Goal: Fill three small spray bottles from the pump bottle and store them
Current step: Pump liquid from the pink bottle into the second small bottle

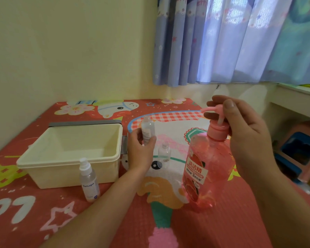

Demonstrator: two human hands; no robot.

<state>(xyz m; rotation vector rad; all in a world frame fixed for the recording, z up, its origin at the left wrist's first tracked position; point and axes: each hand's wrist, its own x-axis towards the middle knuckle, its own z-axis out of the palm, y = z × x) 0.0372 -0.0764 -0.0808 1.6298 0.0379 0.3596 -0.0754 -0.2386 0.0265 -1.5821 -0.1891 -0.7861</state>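
Counting three spray bottles (148, 130), one pump (208, 109)

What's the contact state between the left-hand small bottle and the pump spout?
Apart. The head view shows the small bottle in the left hand left of the pump spout, with tablecloth visible between them.

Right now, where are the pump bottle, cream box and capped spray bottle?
pump bottle (210, 158), head view, pink body.
cream box (64, 176), head view, front wall.
capped spray bottle (89, 183), head view, clear body.
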